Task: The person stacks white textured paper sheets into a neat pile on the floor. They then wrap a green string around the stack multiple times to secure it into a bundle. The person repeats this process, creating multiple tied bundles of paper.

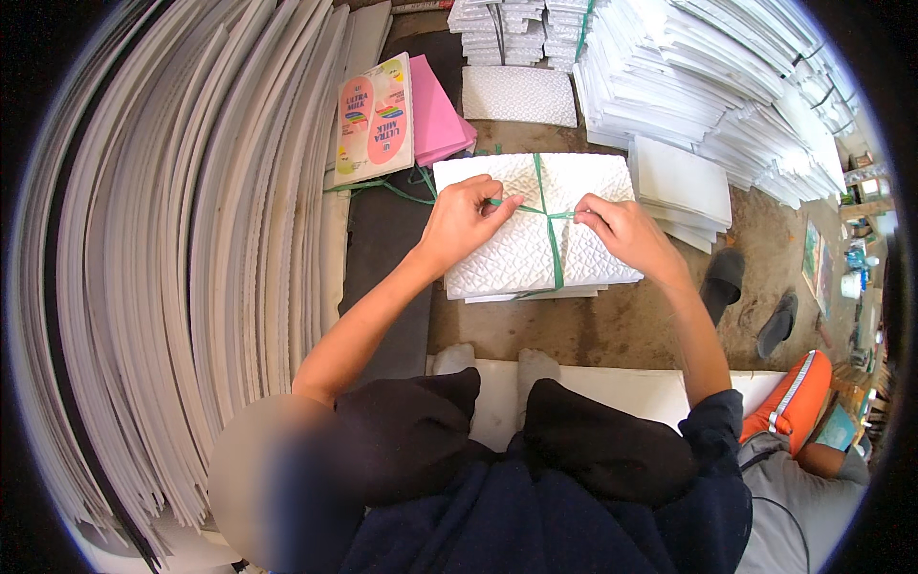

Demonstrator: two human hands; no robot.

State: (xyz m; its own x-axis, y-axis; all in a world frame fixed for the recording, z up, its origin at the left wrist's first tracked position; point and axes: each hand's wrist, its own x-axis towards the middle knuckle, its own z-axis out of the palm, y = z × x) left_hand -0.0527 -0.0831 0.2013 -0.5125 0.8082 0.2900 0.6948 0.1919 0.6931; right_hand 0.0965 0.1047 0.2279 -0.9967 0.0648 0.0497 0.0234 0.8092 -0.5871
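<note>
My left hand (pixel 459 218) makes a narrow pinch, thumb against forefinger, on one end of the green string (pixel 554 253). My right hand (pixel 623 230) has an equally narrow pinch on the string across from it. Between my two grips the strands meet on top of the pile of white sheets (pixel 483 266), which lies flat right beneath my fingers. I judge that I hold the ends on opposite sides so the pull is even across that crossing (whether a knot has formed there, I cannot tell).

One strand runs over the pile both away from me and toward me; placed near the middle, it probably keeps the bumpy sheets from sliding apart. My socked feet (pixel 538 368) are on the near side of the grips, likely so that the pile sits within easy reach of both arms.

Beyond my left grip, a printed card (pixel 374 120) overlaps some pink sheets (pixel 440 113), perhaps put there to be out of the way. Past my right grip is a smaller white stack (pixel 681 184), just beside the pile. Farther left, tall boards (pixel 206 239) stand close together, apparently to save floor room.
</note>
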